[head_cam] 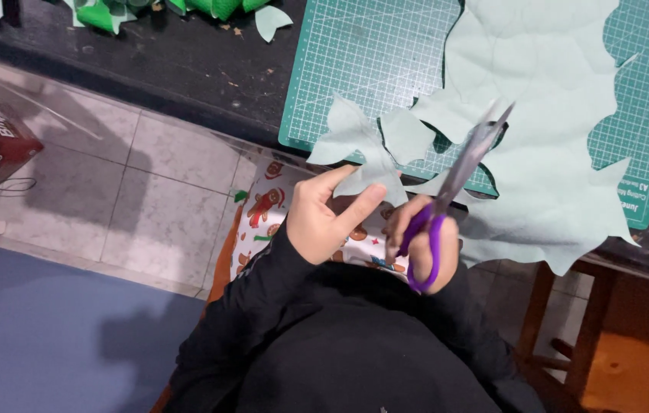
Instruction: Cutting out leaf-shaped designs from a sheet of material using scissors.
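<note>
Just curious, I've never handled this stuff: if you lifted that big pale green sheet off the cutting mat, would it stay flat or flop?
The pale green sheet would probably flop: it looks thin and creased, and its edge already droops past the cutting mat. It likely weighs little, since the left hand holds a cut piece by fingertips alone.

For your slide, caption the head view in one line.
Left hand holds pale green sheet; right hand works purple-handled scissors over cutting mat.

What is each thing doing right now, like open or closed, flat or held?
scissors: blades open, held in the right hand.
pale green sheet: partly cut, lying over the cutting mat.
cut leaf shape: pinched by the left hand.
cutting mat: flat on the dark table.
</note>
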